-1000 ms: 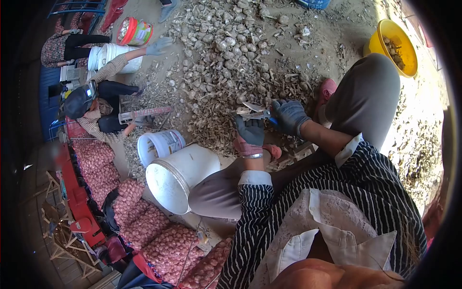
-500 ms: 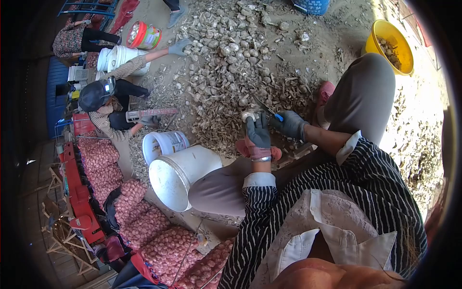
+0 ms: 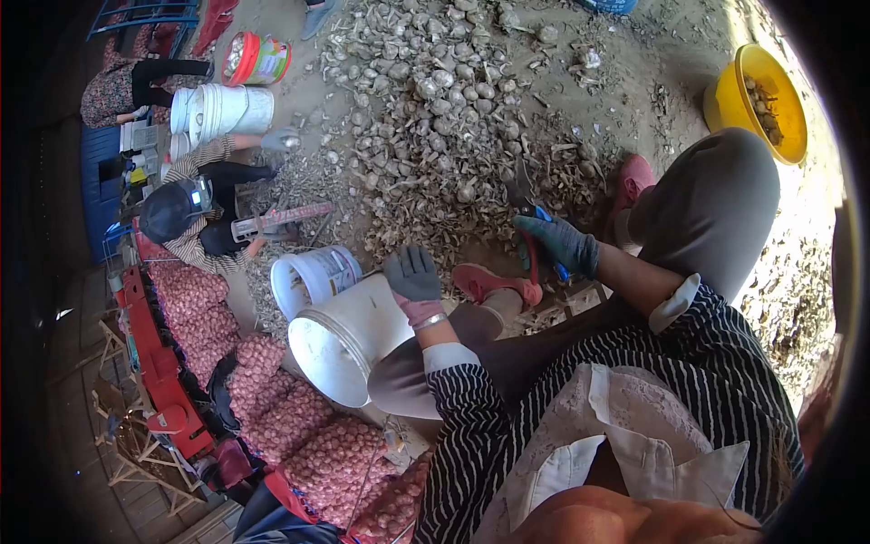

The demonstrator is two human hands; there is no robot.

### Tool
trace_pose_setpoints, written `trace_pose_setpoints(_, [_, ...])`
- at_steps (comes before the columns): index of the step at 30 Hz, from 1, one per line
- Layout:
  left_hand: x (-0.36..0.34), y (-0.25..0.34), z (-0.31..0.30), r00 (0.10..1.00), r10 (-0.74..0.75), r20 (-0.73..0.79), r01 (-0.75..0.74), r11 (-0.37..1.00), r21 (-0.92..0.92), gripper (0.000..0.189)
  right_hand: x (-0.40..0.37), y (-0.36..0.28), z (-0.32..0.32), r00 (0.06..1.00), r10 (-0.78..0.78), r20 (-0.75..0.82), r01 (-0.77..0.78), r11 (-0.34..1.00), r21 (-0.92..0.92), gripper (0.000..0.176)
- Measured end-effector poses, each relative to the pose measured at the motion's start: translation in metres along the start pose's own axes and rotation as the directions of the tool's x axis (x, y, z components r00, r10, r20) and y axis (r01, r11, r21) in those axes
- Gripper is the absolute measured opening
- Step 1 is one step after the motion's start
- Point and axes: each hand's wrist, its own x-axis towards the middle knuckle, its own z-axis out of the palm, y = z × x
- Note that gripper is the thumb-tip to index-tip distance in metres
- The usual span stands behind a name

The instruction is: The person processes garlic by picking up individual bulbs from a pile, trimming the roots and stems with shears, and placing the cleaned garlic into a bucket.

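My left hand [image 3: 414,279], in a grey and pink glove, is beside the upper rim of a large white bucket [image 3: 349,331]. Its fingers are stretched and slightly apart, with no garlic bulb visible in them; the palm is hidden. My right hand [image 3: 566,247], gloved in grey, holds shears [image 3: 535,207] with blue and red handles, their dark blades pointing at the pile. A broad heap of garlic bulbs [image 3: 444,109] and dry trimmings lies on the ground in front of my feet.
A smaller white pail [image 3: 313,276] touches the large bucket. At right is a yellow basin [image 3: 757,104] with some bulbs. Two other people work at left, one in a dark cap [image 3: 172,210], near white buckets [image 3: 231,111] and a red-green bucket [image 3: 258,59]. Garlic sacks [image 3: 317,462] lie below.
My left hand has moved left, away from the shears to the white bucket; the pale bulb it held is out of sight. The shears have turned and their handles are spread. The co-worker's outstretched hand has drawn back.
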Motion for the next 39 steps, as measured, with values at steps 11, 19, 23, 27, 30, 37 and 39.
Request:
trace_pose_setpoints(11, [0.23, -0.169, 0.086, 0.883, 0.079, 0.463, -0.468, 0.212, 0.858, 0.053, 0.031, 0.004, -0.012, 0.974, -0.167, -0.153, 0.15, 0.982, -0.118, 0.027])
trace_pose_setpoints(19, [0.216, -0.187, 0.143, 0.982, 0.021, 0.188, -0.159, -0.453, 0.877, 0.08, 0.029, -0.009, -0.014, 0.981, -0.068, -0.181, -0.019, 0.898, -0.44, 0.041])
trace_pose_setpoints(23, [0.199, -0.178, 0.108, 0.959, -0.01, 0.284, -0.283, 0.047, 0.958, 0.071, 0.024, -0.021, -0.013, 0.95, -0.209, -0.234, -0.046, 0.644, -0.763, 0.056])
trace_pose_setpoints(27, [0.133, -0.16, 0.067, 0.925, -0.078, 0.371, -0.299, 0.452, 0.841, 0.071, 0.026, -0.022, -0.026, 0.926, -0.31, -0.215, -0.042, 0.481, -0.876, 0.057])
trace_pose_setpoints(30, [0.056, -0.145, 0.066, 0.831, -0.126, 0.542, -0.454, 0.409, 0.791, 0.074, 0.027, -0.016, -0.028, 0.914, -0.355, -0.196, -0.054, 0.372, -0.927, 0.055])
trace_pose_setpoints(37, [-0.025, -0.104, 0.072, 0.822, -0.089, 0.563, -0.425, 0.562, 0.709, 0.064, 0.006, 0.0, -0.01, 0.892, -0.452, -0.006, 0.175, 0.358, -0.917, 0.037])
trace_pose_setpoints(39, [-0.018, -0.105, 0.06, 0.814, -0.398, 0.424, 0.116, 0.825, 0.553, 0.064, -0.005, 0.0, -0.001, 0.852, -0.521, 0.049, 0.263, 0.346, -0.901, 0.033])
